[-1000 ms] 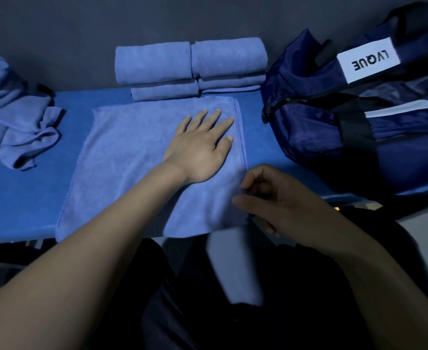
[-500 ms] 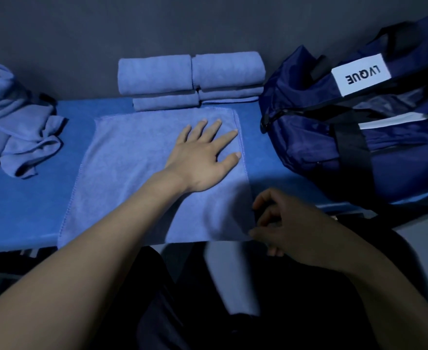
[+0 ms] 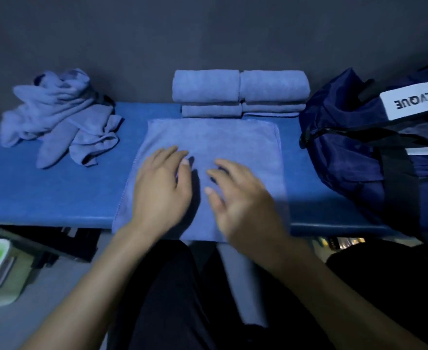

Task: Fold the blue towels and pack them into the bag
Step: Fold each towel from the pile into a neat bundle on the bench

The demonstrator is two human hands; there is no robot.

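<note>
Resting flat on towel (image 3: 208, 137): left hand (image 3: 161, 192), blurred right hand (image 3: 243, 205), fingers straight.

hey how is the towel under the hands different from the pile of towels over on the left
The towel under the hands lies spread flat; the pile on the left is crumpled and bunched. The flat towel overhangs the table's front edge; the pile sits back near the wall. Both are the same light blue cloth.

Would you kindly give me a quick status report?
Left hand and right hand open over the spread towel. Folded towels behind, bag right. Nothing obstructing.
</note>
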